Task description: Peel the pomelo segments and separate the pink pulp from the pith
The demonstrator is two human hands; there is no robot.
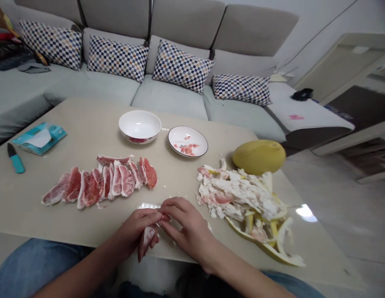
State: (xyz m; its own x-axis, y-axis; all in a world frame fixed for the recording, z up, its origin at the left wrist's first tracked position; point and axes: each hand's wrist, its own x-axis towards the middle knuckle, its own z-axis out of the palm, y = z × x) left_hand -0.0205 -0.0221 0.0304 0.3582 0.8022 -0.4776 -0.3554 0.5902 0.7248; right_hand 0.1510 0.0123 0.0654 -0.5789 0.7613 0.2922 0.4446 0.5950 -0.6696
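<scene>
My left hand (141, 225) is closed around a pomelo segment (148, 236), whose pale membrane shows below the fingers. The fingertips of my right hand (186, 225) meet the left thumb at the segment's upper end, pinching a small reddish bit (164, 217) there. Both hands are over the table's front edge. Ahead and to the left lies a row of pink pomelo segments (116, 180). Beyond the hands, a white plate (173, 138) with a dark rim carries small pieces of red pulp (190, 149). Beside it stands a white bowl (139, 122) with a floral outside.
To the right a heap of white pith and peel (238, 192) spreads over yellow rind (266, 248). A whole pomelo (259, 156) rests behind it. On the left are a teal-handled knife (17, 162) and a tissue pack (40, 138). A sofa (170, 101) with patterned cushions borders the table's far side.
</scene>
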